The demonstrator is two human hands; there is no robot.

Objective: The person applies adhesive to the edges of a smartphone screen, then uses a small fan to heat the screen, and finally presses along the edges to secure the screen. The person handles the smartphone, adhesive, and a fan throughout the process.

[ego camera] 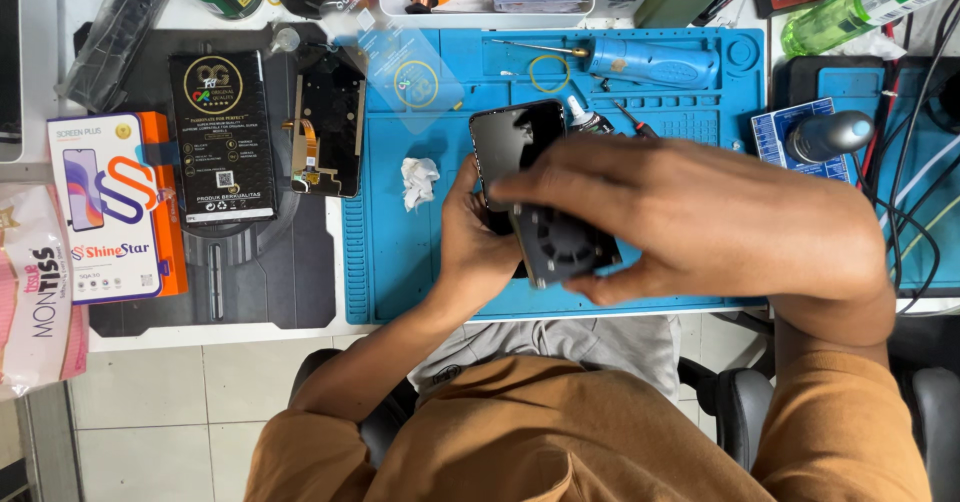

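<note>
A white bench [300,334] carries a blue mat [400,272], a black mat [250,282] and, seemingly, boxes.

Crumpled tissue [419,181] on blue mat [400,262]; black box [221,137] left.

Flat black rectangular box with gold and white print [221,138] lying on the dark mat at left, beside a white and orange rectangular box showing a phone picture [112,207]. At far left edge, soft pink and white plastic packet [35,292]. Dark glossy phone screen [515,142], unlit, held over the blue mat; detached black display panel with orange ribbon cable [328,122] just right of the black box.
</note>
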